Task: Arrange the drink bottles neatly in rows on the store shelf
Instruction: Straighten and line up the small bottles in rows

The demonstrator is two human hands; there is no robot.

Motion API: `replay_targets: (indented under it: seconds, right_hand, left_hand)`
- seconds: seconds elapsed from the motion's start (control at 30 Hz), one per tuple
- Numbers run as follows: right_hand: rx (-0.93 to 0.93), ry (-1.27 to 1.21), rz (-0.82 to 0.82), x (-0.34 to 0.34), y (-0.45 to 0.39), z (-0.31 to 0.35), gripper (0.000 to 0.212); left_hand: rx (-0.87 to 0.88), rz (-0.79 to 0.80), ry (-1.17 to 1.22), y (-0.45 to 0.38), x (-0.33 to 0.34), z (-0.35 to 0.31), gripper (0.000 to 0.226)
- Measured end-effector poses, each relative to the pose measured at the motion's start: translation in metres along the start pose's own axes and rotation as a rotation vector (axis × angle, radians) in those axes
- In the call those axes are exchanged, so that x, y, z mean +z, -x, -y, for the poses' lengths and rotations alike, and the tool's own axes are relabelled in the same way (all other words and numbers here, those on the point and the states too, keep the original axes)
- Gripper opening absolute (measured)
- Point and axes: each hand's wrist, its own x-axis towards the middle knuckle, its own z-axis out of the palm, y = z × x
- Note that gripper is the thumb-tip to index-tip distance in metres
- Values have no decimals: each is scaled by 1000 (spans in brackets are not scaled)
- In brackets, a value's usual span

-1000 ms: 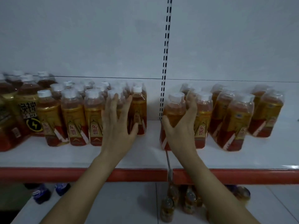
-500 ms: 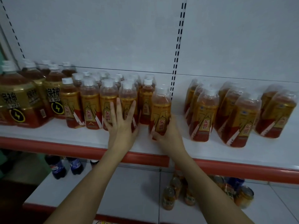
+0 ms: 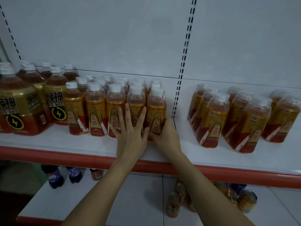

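From the head camera I look down on a white store shelf (image 3: 48, 144) with a red front edge. My left hand (image 3: 130, 132) lies flat with straight, spread fingers against the fronts of the small amber drink bottles in the front row, covering the fourth bottle (image 3: 136, 108) and touching the third bottle (image 3: 114, 111) beside it. It grasps nothing; the fingers only press on the labels.

My right hand (image 3: 166, 136) is just to the right of the left one, the two hands touching near the thumbs. Its fingers curl round the lower part of the end bottle (image 3: 157, 110), the rightmost one in the front row, which stands upright at the end of that row, close to the slotted upright strip (image 3: 184, 62) on the back wall.

The row of small bottles (image 3: 96, 111) runs leftward from my hands, with more white-capped bottles behind them. Further left stand large bottles with black lightning labels (image 3: 17, 108).

To the right of the strip, well apart from both hands, a shrink-wrapped group of bottles (image 3: 228, 119) sits tilted and askew on the shelf.

On the lower shelf (image 3: 130, 201) I see dark cola bottles (image 3: 54, 176) at left and orange cans (image 3: 174, 204) between my forearms.
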Motion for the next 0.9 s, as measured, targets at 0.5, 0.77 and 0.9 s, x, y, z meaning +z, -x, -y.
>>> replay_targets:
  seconds: [0.5,0.77,0.9]
  right_hand:
    - [61,122,-71,10,10,4,41]
    - [110,-37,9,-9,28,14,49]
    - [-44,-18,-188,-47,39,10,46]
  left_hand:
    - [160,-12,25,3,-5,-1,71]
    - [173,13,81,5,-16,0,70]
    - [349,-126,246,16,-21,-4,58]
